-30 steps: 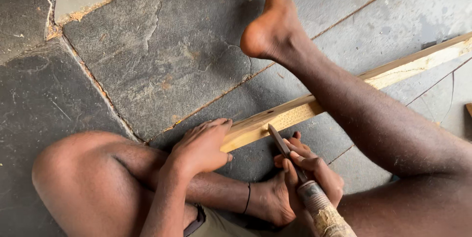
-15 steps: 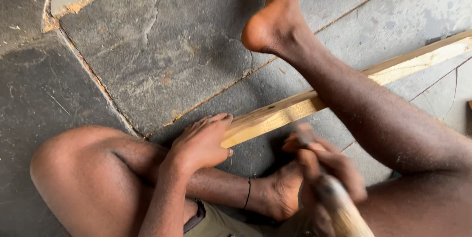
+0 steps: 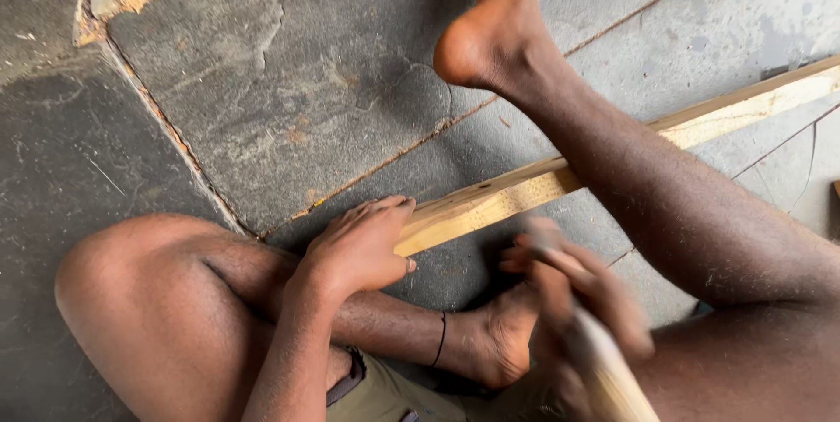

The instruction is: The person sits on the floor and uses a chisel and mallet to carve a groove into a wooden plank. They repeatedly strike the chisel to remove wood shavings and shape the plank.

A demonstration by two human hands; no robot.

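Observation:
A long pale wooden strip (image 3: 525, 194) lies across the stone floor, passing under my right leg (image 3: 665, 203). My left hand (image 3: 363, 242) rests flat over its near end, pressing it down. My right hand (image 3: 573, 299) is blurred with motion, just to the right of that end, and is closed around a tool with a light wooden handle (image 3: 612, 383). The tool's working end is hidden by blur. My left foot (image 3: 499, 334) lies beneath the right hand.
Grey stone slabs (image 3: 289, 80) with cracked, sandy joints make up the floor. My left knee (image 3: 131, 291) is bent at the lower left. My right foot (image 3: 494, 28) is raised at the top centre. The strip runs off the right edge.
My right hand with the tool has lifted off the strip's end and drawn back toward me, now blurred. The left hand stays on the strip.

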